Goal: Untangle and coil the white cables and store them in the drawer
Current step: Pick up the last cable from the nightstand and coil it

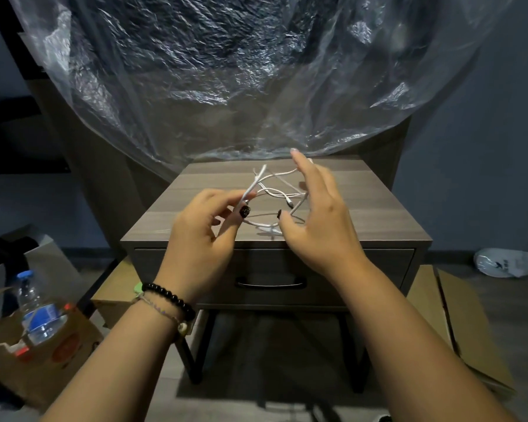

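Note:
A tangle of thin white cables (275,190) hangs above the wooden top of a small grey-brown nightstand (363,208). My left hand (205,236) pinches one strand between thumb and fingers, and that strand rises toward the back. My right hand (314,217) is spread, with cable loops draped over its fingers and thumb. One plug end (290,204) dangles inside the tangle. The drawer (378,266) beneath the top is closed, its dark handle (270,283) partly behind my wrists.
Crinkled clear plastic sheeting (241,71) hangs behind the nightstand. A water bottle (35,309) stands in a cardboard box at the lower left. Flattened cardboard (457,318) lies on the floor at right, with a white bag (509,263) beyond it.

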### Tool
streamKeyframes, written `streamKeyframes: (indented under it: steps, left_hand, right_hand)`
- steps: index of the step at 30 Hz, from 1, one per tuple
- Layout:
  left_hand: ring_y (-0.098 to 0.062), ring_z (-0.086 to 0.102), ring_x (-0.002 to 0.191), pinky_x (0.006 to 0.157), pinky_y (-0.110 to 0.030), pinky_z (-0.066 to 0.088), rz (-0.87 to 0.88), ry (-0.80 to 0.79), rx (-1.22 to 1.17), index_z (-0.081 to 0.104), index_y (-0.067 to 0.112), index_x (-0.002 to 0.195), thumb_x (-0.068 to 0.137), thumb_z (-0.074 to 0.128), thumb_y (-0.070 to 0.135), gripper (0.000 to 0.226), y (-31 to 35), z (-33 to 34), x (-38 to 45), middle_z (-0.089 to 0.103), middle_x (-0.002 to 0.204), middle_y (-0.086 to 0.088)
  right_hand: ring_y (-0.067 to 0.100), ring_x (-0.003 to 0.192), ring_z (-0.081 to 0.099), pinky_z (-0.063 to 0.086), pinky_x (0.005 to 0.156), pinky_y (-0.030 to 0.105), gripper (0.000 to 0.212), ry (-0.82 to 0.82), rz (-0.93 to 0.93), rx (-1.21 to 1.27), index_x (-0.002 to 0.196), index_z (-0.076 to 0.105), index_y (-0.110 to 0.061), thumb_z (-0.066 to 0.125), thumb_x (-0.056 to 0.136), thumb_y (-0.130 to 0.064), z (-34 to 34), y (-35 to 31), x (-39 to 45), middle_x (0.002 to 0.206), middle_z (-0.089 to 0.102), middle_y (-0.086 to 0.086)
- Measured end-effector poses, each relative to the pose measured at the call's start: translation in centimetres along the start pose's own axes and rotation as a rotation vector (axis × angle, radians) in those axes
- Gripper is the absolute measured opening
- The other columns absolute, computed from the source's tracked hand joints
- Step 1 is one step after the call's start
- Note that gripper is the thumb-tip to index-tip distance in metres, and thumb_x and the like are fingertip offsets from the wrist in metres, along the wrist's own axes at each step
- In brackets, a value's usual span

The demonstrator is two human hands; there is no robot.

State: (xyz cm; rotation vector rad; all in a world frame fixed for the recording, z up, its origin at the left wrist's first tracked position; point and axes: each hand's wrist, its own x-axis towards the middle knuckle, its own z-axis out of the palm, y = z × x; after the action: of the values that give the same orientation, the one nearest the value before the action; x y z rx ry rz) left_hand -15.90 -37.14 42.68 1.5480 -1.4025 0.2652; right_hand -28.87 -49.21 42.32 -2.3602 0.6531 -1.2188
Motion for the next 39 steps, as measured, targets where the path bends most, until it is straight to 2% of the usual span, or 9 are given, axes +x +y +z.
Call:
streamKeyframes:
  steps: [9,12,14,18,21,27,34,36,39]
  left_hand:
    - [-0.004,0.055,0.092,0.08,-0.016,0.047,0.219,0.244,0.015,0.061,0.016,0.117,0.088,0.064,0.002,0.032,0.3,-2.9,-1.0,0.061,0.1,-0.007]
    - [-0.01,0.059,0.09,0.077,-0.019,0.049,0.205,0.309,-0.056,0.065,0.012,0.111,0.088,0.065,0.008,0.023,1.4,-3.4,-1.2,0.062,0.099,-0.005]
    - [-0.014,0.063,0.091,0.077,-0.024,0.052,0.119,0.316,-0.14,0.064,0.016,0.11,0.09,0.064,0.014,0.02,2.1,-3.4,-1.4,0.065,0.101,-0.003]
    - [-0.008,0.062,0.103,0.085,-0.024,0.052,-0.161,0.134,-0.345,0.056,0.023,0.121,0.093,0.049,0.028,0.03,2.0,-2.6,-1.8,0.064,0.113,0.007]
    - [0.005,0.052,0.113,0.09,-0.011,0.044,-0.235,-0.019,-0.251,0.048,0.028,0.133,0.094,0.05,0.025,0.039,1.0,-1.5,-2.3,0.057,0.125,0.015]
    - [-0.002,0.027,0.132,0.11,-0.023,0.023,-0.269,-0.299,0.066,0.029,0.03,0.146,0.091,0.06,0.021,0.063,-0.4,0.8,-2.9,0.035,0.141,0.015]
    - [-0.014,0.054,0.103,0.089,-0.031,0.045,-0.618,-0.013,0.01,0.055,0.022,0.099,0.089,0.062,0.029,0.014,-1.2,3.1,-1.2,0.056,0.114,-0.001]
    - [-0.021,0.058,0.095,0.087,-0.038,0.05,-0.768,0.046,-0.053,0.055,0.02,0.088,0.084,0.066,0.037,0.02,-1.8,3.5,-1.0,0.06,0.106,-0.007]
    - [-0.025,0.058,0.099,0.091,-0.045,0.051,-0.921,0.222,-0.252,0.045,0.007,0.117,0.077,0.073,0.04,0.059,-2.1,3.8,-0.6,0.051,0.125,-0.016]
  right_hand:
    - [0.017,0.118,0.039,0.042,0.094,0.03,0.07,0.019,0.053,-0.159,0.145,0.036,-0.034,0.067,0.083,-0.044,-0.6,-2.2,-0.5,0.132,0.038,0.001]
    - [0.017,0.08,0.06,0.052,0.069,0.038,0.023,-0.034,-0.029,-0.03,0.104,0.068,-0.02,0.056,0.093,-0.037,-1.4,-3.4,-0.9,0.091,0.065,-0.002]
    - [0.011,0.06,0.058,0.051,0.058,0.039,0.026,-0.015,-0.002,0.104,0.089,0.07,-0.017,0.05,0.097,-0.033,-1.8,-4.1,-1.3,0.069,0.066,-0.003]
    - [0.01,0.043,0.047,0.043,0.043,0.027,0.029,0.101,0.193,0.521,0.081,0.068,-0.019,0.047,0.1,-0.025,-2.8,-5.6,-1.4,0.049,0.059,0.0]
    - [0.01,0.037,0.039,0.033,0.037,0.02,0.033,0.13,0.286,0.698,0.082,0.066,-0.014,0.043,0.101,-0.027,-4.1,-5.6,-1.2,0.044,0.05,-0.001]
    - [0.011,0.033,0.029,0.026,0.038,0.019,0.034,0.094,0.347,1.02,0.082,0.064,-0.011,0.04,0.102,-0.024,-5.7,-4.2,-1.2,0.045,0.042,0.002]
    - [0.005,0.028,0.026,0.025,0.03,0.015,0.031,0.081,0.516,1.408,0.087,0.057,-0.005,0.036,0.101,-0.024,-6.8,-1.6,-1.4,0.041,0.035,-0.003]
    - [0.005,0.029,0.026,0.024,0.027,0.016,0.025,0.079,0.578,1.489,0.088,0.055,-0.007,0.041,0.097,-0.026,-6.9,-0.7,-1.5,0.041,0.031,-0.004]
    - [0.005,0.028,0.026,0.023,0.025,0.016,0.021,0.063,0.658,1.595,0.082,0.06,-0.009,0.052,0.084,-0.028,-7.0,0.2,-2.0,0.04,0.03,-0.004]
